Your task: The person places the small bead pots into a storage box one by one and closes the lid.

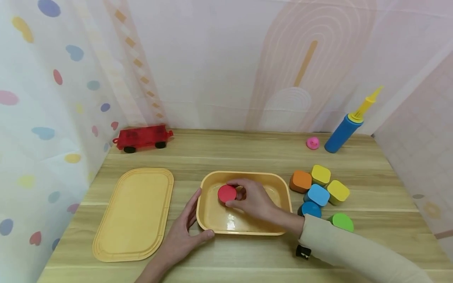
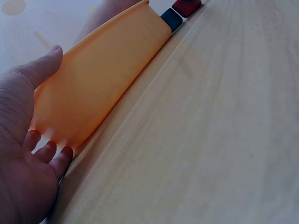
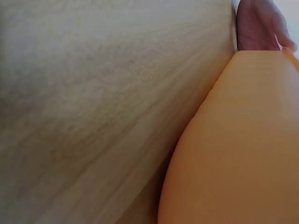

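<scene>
In the head view, a yellow-orange plastic box (image 1: 247, 234) stands on the wooden table, its top uncovered. My right hand (image 1: 256, 199) reaches inside it and pinches a red round block (image 1: 227, 193) between thumb and fingers, left of the box's middle. My left hand (image 1: 178, 236) is spread around the box's near left corner, thumb at the front side and fingers along the left end. In the left wrist view, the fingertips of the left hand (image 2: 28, 135) touch the box wall (image 2: 103, 70). The right wrist view shows mostly the box's outer wall (image 3: 238, 140); the right hand is hidden there.
A matching flat lid (image 1: 134, 216) lies at left. Right of the box are orange (image 1: 301, 181), yellow (image 1: 321, 175), light blue (image 1: 317, 195), dark blue (image 1: 310, 209) and green (image 1: 342, 222) blocks. Behind stand a red toy wagon (image 1: 143, 137), pink toy (image 1: 313, 143) and blue-yellow pump (image 1: 343, 133).
</scene>
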A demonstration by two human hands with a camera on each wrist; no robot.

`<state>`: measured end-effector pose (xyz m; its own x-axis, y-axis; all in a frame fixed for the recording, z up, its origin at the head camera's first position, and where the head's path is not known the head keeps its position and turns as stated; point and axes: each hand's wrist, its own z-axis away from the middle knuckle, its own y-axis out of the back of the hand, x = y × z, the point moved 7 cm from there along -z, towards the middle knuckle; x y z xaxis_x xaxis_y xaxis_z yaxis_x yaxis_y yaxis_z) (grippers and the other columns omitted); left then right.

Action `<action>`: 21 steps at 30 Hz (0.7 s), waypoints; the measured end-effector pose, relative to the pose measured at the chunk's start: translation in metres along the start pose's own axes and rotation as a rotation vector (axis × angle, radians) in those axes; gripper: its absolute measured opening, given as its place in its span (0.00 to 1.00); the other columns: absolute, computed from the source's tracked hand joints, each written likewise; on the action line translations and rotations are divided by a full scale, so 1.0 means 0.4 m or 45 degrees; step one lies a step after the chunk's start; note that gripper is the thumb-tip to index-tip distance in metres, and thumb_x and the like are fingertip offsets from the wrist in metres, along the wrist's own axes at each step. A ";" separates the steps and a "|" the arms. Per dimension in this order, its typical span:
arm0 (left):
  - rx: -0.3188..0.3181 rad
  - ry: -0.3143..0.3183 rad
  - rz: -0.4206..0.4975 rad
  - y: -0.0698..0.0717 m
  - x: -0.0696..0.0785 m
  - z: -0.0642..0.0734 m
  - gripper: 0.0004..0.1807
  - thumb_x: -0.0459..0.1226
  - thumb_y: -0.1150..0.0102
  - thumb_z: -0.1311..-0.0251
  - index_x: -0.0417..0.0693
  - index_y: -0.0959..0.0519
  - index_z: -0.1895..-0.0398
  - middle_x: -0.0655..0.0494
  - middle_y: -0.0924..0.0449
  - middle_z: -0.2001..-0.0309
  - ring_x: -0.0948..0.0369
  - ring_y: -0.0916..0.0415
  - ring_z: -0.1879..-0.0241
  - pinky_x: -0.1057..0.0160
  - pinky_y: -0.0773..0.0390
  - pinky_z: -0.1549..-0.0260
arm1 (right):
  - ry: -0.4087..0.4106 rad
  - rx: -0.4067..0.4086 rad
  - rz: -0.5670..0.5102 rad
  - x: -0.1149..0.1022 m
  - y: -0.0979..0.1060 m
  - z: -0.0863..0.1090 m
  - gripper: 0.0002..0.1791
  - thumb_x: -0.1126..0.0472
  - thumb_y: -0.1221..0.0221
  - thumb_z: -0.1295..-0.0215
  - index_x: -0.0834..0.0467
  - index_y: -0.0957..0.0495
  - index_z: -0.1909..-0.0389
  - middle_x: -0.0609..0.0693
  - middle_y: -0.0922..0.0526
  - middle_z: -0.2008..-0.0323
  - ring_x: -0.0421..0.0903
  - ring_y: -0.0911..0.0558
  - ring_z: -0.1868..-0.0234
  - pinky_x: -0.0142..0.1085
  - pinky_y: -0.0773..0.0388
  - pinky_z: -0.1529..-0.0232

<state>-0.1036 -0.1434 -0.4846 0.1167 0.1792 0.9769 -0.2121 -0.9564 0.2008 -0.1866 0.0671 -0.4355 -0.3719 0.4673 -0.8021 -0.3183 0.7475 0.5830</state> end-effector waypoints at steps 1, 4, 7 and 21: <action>0.000 -0.002 -0.001 0.001 0.001 0.000 0.62 0.36 0.17 0.37 0.67 0.48 0.08 0.43 0.44 0.12 0.45 0.43 0.15 0.76 0.35 0.26 | 0.001 0.011 -0.006 0.000 0.000 -0.002 0.28 0.64 0.18 0.39 0.64 0.13 0.39 0.50 0.14 0.58 0.44 0.17 0.63 0.31 0.18 0.63; -0.005 -0.004 -0.005 0.002 0.002 0.000 0.61 0.36 0.17 0.37 0.68 0.48 0.08 0.43 0.44 0.12 0.44 0.43 0.16 0.75 0.35 0.26 | -0.013 0.051 -0.007 0.002 -0.002 -0.006 0.27 0.66 0.18 0.40 0.65 0.13 0.40 0.52 0.15 0.56 0.42 0.17 0.63 0.31 0.17 0.63; -0.002 -0.007 -0.011 0.003 0.004 -0.001 0.62 0.36 0.17 0.37 0.68 0.48 0.08 0.43 0.44 0.12 0.45 0.42 0.16 0.75 0.35 0.26 | -0.044 0.079 -0.017 0.004 -0.004 -0.013 0.26 0.68 0.18 0.40 0.66 0.13 0.41 0.54 0.14 0.55 0.40 0.16 0.64 0.30 0.15 0.63; -0.005 -0.019 0.006 0.001 0.003 -0.003 0.61 0.35 0.18 0.37 0.68 0.48 0.08 0.43 0.44 0.12 0.51 0.42 0.16 0.75 0.35 0.25 | -0.161 0.081 -0.189 -0.012 -0.019 -0.034 0.26 0.72 0.21 0.38 0.71 0.14 0.40 0.63 0.10 0.48 0.47 0.08 0.60 0.29 0.11 0.60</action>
<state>-0.1046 -0.1435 -0.4834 0.1305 0.1709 0.9766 -0.2163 -0.9564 0.1963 -0.1943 0.0530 -0.4344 -0.2111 0.4025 -0.8907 -0.3040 0.8390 0.4512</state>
